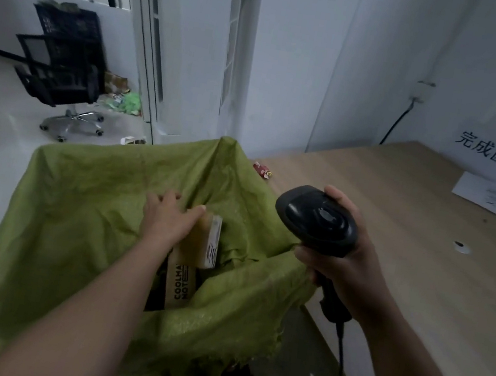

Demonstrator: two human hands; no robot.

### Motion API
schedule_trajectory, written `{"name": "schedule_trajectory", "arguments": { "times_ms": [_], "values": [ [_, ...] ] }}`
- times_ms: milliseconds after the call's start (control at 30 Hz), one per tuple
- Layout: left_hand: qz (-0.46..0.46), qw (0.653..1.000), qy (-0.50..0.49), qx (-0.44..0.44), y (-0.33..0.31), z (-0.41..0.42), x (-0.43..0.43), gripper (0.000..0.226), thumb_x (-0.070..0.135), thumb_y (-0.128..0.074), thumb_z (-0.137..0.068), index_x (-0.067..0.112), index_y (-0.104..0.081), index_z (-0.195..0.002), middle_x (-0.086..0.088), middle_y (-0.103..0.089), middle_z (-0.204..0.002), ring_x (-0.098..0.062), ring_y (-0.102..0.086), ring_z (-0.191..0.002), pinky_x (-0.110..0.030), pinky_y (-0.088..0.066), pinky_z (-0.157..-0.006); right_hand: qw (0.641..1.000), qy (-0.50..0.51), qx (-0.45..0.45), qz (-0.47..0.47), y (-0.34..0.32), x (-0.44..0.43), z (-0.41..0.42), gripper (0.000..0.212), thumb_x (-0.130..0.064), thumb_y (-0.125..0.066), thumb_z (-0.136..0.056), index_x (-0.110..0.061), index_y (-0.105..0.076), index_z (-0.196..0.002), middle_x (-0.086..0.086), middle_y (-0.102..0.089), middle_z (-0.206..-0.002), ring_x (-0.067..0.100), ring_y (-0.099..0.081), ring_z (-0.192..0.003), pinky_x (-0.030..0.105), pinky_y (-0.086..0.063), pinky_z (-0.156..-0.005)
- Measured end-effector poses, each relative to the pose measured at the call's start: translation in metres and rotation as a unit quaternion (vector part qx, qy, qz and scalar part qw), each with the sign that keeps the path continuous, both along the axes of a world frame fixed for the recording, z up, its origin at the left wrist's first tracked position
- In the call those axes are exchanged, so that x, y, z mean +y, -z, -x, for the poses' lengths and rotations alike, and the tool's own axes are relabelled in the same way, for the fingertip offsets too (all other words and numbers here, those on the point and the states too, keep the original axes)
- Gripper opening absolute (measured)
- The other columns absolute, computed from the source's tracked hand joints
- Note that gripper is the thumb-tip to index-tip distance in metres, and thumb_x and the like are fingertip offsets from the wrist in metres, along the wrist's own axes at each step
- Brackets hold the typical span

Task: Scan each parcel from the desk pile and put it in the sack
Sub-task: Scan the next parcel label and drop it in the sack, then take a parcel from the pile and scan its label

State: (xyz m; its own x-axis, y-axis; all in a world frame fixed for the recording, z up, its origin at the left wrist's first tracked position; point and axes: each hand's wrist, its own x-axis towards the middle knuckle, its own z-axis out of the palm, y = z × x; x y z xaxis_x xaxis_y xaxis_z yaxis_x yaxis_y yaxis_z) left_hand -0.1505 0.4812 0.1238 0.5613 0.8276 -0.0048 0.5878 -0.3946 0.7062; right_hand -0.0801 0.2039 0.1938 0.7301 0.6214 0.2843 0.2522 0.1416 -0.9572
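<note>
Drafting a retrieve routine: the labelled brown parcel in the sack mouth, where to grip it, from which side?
Probably the upper end, from above, pinched across the broad faces. The parcel is a slim box standing nearly on end in the sack, lower end against another box; only the top, by the left hand, is free.

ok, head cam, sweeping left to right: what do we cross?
office chair → left hand → parcel → scanner → paper sheet on the desk. Left out: the sack and the right hand, which overlap others.
</note>
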Motion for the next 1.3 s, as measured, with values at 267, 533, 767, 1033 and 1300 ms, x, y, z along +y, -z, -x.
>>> {"name": "schedule_trajectory", "arguments": {
  "times_ms": [267, 533, 767, 1033, 1300],
  "values": [
    [-0.058, 0.994, 0.07, -0.061, -0.023, -0.031, -0.042, 0.064, 0.047, -0.064, -0.087, 0.018, -0.042, -0.14, -0.011, -0.034, -0.144, -0.03, -0.038, -0.131, -0.044, -0.038, -0.102, 0.999, 0.038, 0.0, 0.001, -0.005, -0.035, -0.013, 0.086, 0.003, -0.074, -0.064, -0.035, -0.045, -0.135, 0.012, -0.052, -0.128, 0.029, -0.054, -0.055, 0.038, -0.048, -0.044],
    [-0.113, 0.971, 0.17, -0.124, -0.041, -0.054, -0.162, 0.068, 0.032, -0.074, -0.082, 0.011, -0.045, -0.139, -0.015, -0.042, -0.139, -0.032, -0.039, -0.129, -0.037, -0.031, -0.106, 0.997, 0.071, -0.003, -0.019, -0.011, -0.132, -0.009, 0.09, -0.017, -0.079, -0.058, -0.033, -0.041, -0.138, 0.01, -0.052, -0.126, 0.03, -0.054, -0.059, 0.037, -0.048, -0.046],
    [-0.112, 0.949, 0.28, -0.096, -0.023, -0.062, -0.316, 0.072, 0.034, -0.075, -0.081, 0.011, -0.043, -0.14, -0.012, -0.043, -0.141, -0.028, -0.039, -0.131, -0.035, -0.032, -0.107, 0.99, 0.138, -0.016, -0.011, -0.004, -0.267, 0.005, 0.088, -0.008, -0.078, -0.064, -0.032, -0.039, -0.14, 0.016, -0.049, -0.127, 0.022, -0.056, -0.057, 0.033, -0.048, -0.046],
    [-0.109, 0.92, 0.37, -0.077, -0.012, -0.068, -0.481, 0.074, 0.045, -0.067, -0.086, 0.02, -0.032, -0.147, -0.003, -0.034, -0.147, -0.019, -0.032, -0.136, -0.032, -0.034, -0.105, 0.976, 0.219, -0.013, -0.003, 0.007, -0.423, 0.03, 0.088, -0.003, -0.075, -0.065, -0.032, -0.038, -0.14, 0.014, -0.05, -0.127, 0.024, -0.056, -0.059, 0.034, -0.049, -0.048],
    [-0.123, 0.874, 0.463, -0.077, -0.001, -0.074, -0.616, 0.075, 0.048, -0.066, -0.086, 0.019, -0.033, -0.148, -0.003, -0.036, -0.147, -0.019, -0.032, -0.137, -0.032, -0.032, -0.108, 0.944, 0.329, -0.024, -0.002, 0.018, -0.545, 0.055, 0.087, 0.016, -0.071, -0.071, -0.032, -0.04, -0.138, 0.015, -0.047, -0.13, 0.019, -0.057, -0.058, 0.03, -0.048, -0.045]
  ]
}}
